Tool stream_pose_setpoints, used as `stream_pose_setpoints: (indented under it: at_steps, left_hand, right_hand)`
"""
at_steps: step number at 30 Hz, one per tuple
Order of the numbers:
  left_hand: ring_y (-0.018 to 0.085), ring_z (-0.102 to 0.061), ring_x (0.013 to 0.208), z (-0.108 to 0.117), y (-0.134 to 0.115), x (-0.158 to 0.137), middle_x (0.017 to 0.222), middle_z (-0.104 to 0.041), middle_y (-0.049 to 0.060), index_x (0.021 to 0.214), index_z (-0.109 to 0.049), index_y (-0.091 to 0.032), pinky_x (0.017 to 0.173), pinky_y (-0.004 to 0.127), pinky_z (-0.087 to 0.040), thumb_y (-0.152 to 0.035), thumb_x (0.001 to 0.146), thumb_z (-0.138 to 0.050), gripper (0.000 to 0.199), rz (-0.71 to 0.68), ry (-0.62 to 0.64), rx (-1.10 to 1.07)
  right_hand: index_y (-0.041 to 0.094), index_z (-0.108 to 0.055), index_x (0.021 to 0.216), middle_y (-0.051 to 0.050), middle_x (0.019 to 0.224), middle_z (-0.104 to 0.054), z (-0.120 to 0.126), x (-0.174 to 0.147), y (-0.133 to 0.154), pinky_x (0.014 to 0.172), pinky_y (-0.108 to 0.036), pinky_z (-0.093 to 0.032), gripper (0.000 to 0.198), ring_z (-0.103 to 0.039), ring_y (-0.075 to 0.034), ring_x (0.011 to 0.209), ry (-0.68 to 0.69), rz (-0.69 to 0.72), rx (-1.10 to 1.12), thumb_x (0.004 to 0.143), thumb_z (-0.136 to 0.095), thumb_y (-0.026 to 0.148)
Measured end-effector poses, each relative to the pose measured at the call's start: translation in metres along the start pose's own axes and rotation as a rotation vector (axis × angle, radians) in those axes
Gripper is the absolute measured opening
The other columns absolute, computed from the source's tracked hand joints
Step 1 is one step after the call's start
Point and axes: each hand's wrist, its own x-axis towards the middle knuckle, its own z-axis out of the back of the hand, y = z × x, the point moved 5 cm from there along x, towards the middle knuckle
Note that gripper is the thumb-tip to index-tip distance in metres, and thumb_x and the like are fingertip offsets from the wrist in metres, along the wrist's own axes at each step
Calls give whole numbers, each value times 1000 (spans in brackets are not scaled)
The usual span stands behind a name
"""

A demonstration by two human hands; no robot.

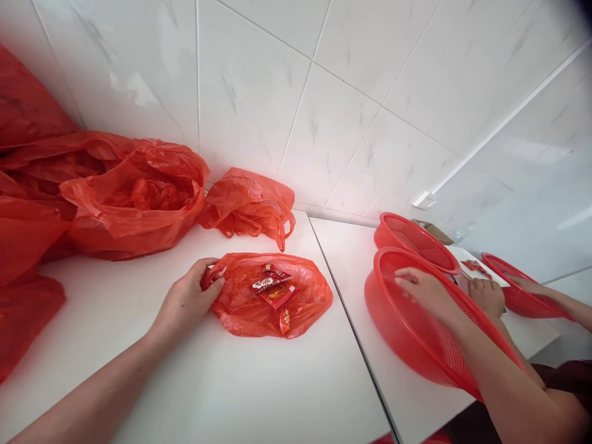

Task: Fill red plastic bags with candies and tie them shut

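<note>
Several red plastic bags (134,203) crowd the left, against the tiled wall (259,92). Next, the person's left hand (194,290) pinches the left edge of a crinkled, see-through red bag (231,311), mouth open around a few printed packets (272,291). White tabletop (222,394) stretches before it; a seam (345,308) runs just right. Farther right, a co-worker's hand (420,291) reaches over a colander (393,327).

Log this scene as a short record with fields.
Held bag: red plastic, mouth open, on the white table
Contents: red printed packets; exact count unclear
Left hand: grips the bag's left rim
Behind: handled red bag near the tiled wall
Behind left: large open red bag
Right: red plastic colander on the adjoining table
Over colander: blurred hand; contact and owner unclear
</note>
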Motion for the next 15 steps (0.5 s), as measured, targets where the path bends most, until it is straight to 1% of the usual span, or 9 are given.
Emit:
stream_pose_setpoints:
  at_steps: [1,2,4,6,7,9,11,13,15]
  left_hand:
    - [19,-62,75,0,0,0,89,-68,-1,114,-54,-28,65,27,-48,-46,79,-50,40,1,-3,6]
    - [18,-62,75,0,0,0,89,-68,-2,114,-53,-29,65,27,-47,-45,79,-50,39,-1,-7,9]
    - [18,-62,77,-1,0,0,89,-68,-3,114,-53,-29,67,27,-47,-44,79,-50,38,-14,-12,-2]
    - [18,-62,78,-1,1,0,91,-67,-2,115,-53,-28,68,27,-47,-43,79,-49,39,-32,-12,-28]
    - [18,-62,78,-2,1,0,91,-67,-1,115,-53,-27,68,27,-47,-42,79,-49,39,-38,-11,-37]
    - [19,-61,78,-1,1,0,92,-67,0,116,-52,-26,68,28,-46,-42,80,-48,40,-43,-11,-40]
    - [19,-61,78,-1,1,-1,92,-66,1,115,-52,-25,69,29,-46,-41,80,-48,40,-44,-16,-39]
    - [19,-60,78,0,0,-2,92,-66,0,115,-52,-25,69,29,-46,-40,80,-48,39,-45,-22,-44]
    - [18,-60,78,0,0,-2,91,-66,0,115,-52,-27,69,29,-45,-39,80,-47,37,-45,-22,-48]
  right_hand:
    - [21,-65,94,-3,82,-66,-10,-9,19,63,-34,-48,24,-62,-20,73,12,-9,-51,79,-64,40]
    - [25,-64,93,-3,83,-66,-16,-19,39,64,-34,-47,21,-62,-21,75,-36,0,-166,82,-58,42]
    - [28,-63,91,-3,85,-67,-31,-42,76,66,-34,-45,22,-61,-22,77,-42,57,-194,85,-51,46]
    - [30,-63,94,-3,86,-67,-55,-61,100,67,-34,-45,24,-61,-23,77,92,126,-244,84,-50,48]
    - [31,-62,99,-3,87,-67,-70,-69,104,67,-34,-45,29,-62,-23,76,177,132,-257,81,-53,51]
    - [31,-57,116,-5,100,-67,-101,-76,98,69,-37,-46,48,-62,-24,78,321,84,-231,76,-57,58]
    - [28,-48,129,-9,116,-61,-129,-75,81,74,-39,-46,65,-62,-25,83,399,-22,-124,73,-57,62]
    - [25,-47,129,-11,122,-57,-149,-72,64,74,-38,-47,64,-61,-24,88,466,-144,57,78,-50,62]
    - [24,-51,123,-11,116,-59,-162,-72,56,70,-35,-48,53,-60,-22,89,538,-269,315,84,-43,58]
